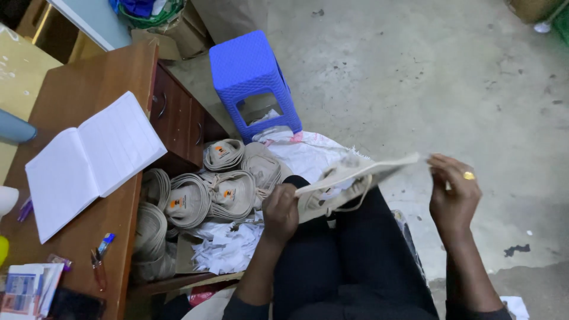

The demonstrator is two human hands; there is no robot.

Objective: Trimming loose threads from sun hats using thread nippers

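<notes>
Seen from above, a seated person in dark trousers holds a beige cloth bag [347,178] flat across the lap. The left hand [280,212] is curled closed on the bag's near-left edge, thumb on top. The right hand [453,192], wearing a gold ring [469,175], pinches the bag's far-right corner between raised fingertips, so the cloth stretches taut between the two hands, just above the knees. The bag's looped handles [349,201] hang beneath it against the trousers.

To the person's right the bare concrete floor [444,77] is wide and open, with only small stains and scraps. To the left, room is tight. A heap of torn white paper [225,246] lies on a flattened cardboard sheet [186,252] just beside the left knee. Past it, a pile of rolled beige bags [207,192] sits on the floor, wedged between the person's legs and the front of a wooden worktop [77,95]. A white woven sack [308,151] is spread beneath and behind the pile.

The worktop carries an open blank notebook [89,160] near its edge, pens [101,255] and a small printed booklet [26,287] at the near corner. Its closed drawers [178,115] face the pile.

Farther off, a blue plastic stool [252,83] stands on the floor, touching the sack's far edge.
</notes>
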